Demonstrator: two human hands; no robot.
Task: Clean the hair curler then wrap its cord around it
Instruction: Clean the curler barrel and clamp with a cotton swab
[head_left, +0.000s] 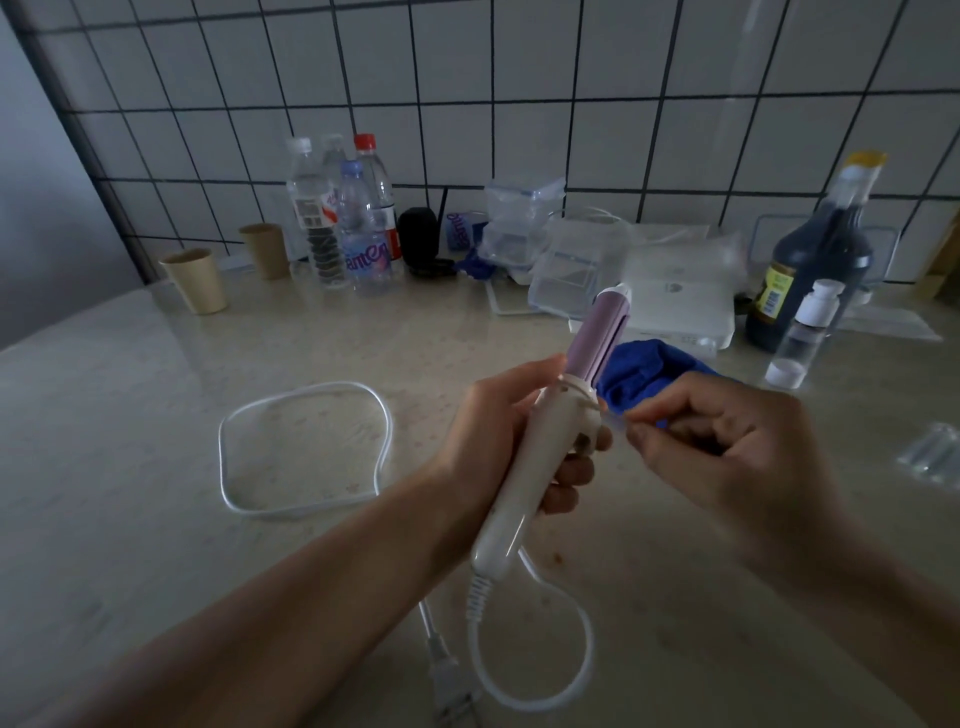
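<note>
My left hand (511, 441) grips the white handle of the hair curler (540, 457), which points up and away with its lilac barrel (595, 332) toward the wall. A blue cloth (644, 371) is bunched just behind the barrel, and my right hand (727, 441) holds it with curled fingers close to the curler's collar. The white cord (519, 691) runs from the handle's base in a loop below my hands, and a wider loop of it (306, 447) lies on the counter to the left. Its plug (452, 686) lies near the bottom edge.
Several plastic water bottles (353, 218) and two paper cups (195, 280) stand at the back left by the tiled wall. Clear plastic containers (566, 260) and a white box (675, 306) sit behind the curler. A dark sauce bottle (815, 260) and a small clear bottle (805, 332) stand at right.
</note>
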